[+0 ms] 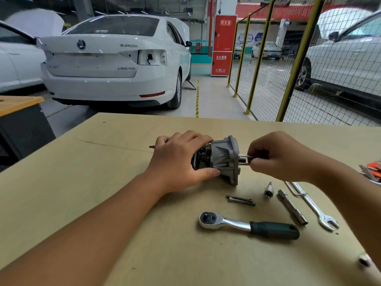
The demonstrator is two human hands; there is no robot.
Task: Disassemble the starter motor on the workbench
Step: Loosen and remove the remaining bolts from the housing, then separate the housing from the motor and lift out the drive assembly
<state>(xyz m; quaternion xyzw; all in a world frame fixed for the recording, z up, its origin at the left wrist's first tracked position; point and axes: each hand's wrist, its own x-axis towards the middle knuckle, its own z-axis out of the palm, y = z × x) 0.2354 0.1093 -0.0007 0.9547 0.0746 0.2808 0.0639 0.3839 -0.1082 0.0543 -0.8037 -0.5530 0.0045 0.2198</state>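
Observation:
The starter motor (223, 156), a grey cast housing with a dark rear part, lies on its side in the middle of the workbench (103, 182). My left hand (181, 159) grips its left half from above, thumb at the front. My right hand (276, 156) pinches thin metal through bolts (243, 159) that stick out of the housing's right face. A small screw (152, 146) lies just left of my left hand.
In front of the motor lie two dark bolts (240, 200), a ratchet wrench with a green handle (247, 225), a small socket (268, 190), an extension bar (291, 206) and an open-end spanner (317, 209). Orange-handled tools (371, 172) sit at the right edge. Cars and a yellow mesh fence stand beyond.

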